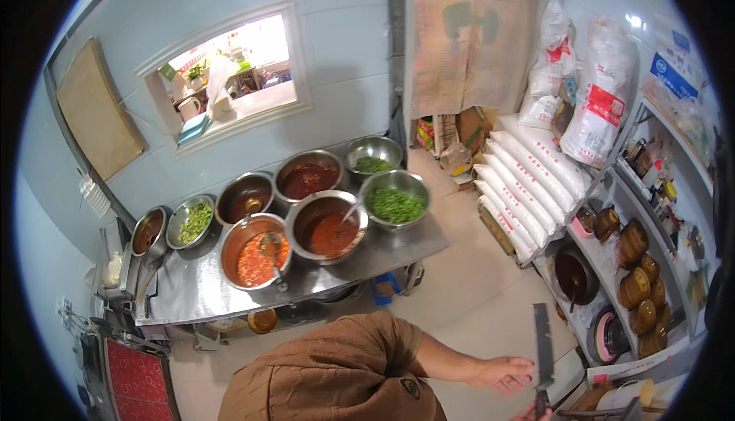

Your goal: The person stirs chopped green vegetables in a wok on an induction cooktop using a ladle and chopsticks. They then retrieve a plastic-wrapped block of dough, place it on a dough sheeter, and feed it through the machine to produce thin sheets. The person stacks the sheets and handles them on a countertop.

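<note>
My left hand [504, 373] reaches out from a brown short sleeve at the lower right. Its fingers are loosely apart, with nothing in them, just beside the knife blade. At the bottom edge my right hand [533, 414], only partly in view, grips the dark handle of a kitchen knife [542, 343]. The long, straight blade points away from me, with small pale bits on it. Behind the blade is a pale surface [565, 372] by the shelf, its shape partly hidden.
A stainless steel table [189, 300] carries several metal bowls, including red sauce [330, 234], chopped red mixture [258, 260] and chopped greens [397, 204]. White sacks [517, 185] are stacked beyond the tiled floor [459, 283]. Shelving on the right holds brown pots [634, 288]. A curtain [471, 42] covers a doorway.
</note>
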A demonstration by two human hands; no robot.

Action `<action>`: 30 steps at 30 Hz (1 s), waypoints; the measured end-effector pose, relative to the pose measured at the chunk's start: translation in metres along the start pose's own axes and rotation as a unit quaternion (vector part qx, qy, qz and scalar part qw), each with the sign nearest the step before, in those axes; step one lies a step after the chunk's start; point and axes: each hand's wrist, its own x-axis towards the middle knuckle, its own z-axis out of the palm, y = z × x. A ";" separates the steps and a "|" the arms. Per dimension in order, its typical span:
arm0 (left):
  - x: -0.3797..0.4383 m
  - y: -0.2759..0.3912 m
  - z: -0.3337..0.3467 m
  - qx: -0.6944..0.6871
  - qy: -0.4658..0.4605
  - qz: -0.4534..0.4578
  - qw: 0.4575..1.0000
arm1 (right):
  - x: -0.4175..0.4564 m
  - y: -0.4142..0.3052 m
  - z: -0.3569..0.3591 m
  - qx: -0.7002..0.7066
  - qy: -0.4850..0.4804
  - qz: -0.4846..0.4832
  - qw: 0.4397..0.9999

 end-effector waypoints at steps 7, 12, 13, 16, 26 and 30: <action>0.175 0.025 -0.014 0.114 0.086 -0.075 0.987 | 0.093 -0.007 -0.047 -0.130 0.103 -0.031 0.986; 0.291 0.049 -0.010 0.192 0.104 -0.108 0.970 | 0.195 -0.074 -0.040 -0.417 0.026 0.048 0.907; 0.323 0.052 -0.006 0.173 0.065 -0.110 0.977 | 0.224 -0.088 -0.035 -0.638 -0.009 0.038 0.769; 0.430 0.046 0.046 0.208 -0.033 -0.132 0.969 | 0.294 -0.119 -0.037 -0.800 0.062 0.043 0.595; 0.619 0.108 0.123 0.281 -0.284 -0.098 0.911 | 0.455 -0.332 -0.114 -0.780 0.404 -0.107 0.465; 0.663 0.085 0.069 0.361 -0.135 -0.162 0.909 | 0.574 -0.482 -0.159 -0.855 0.375 -0.109 0.341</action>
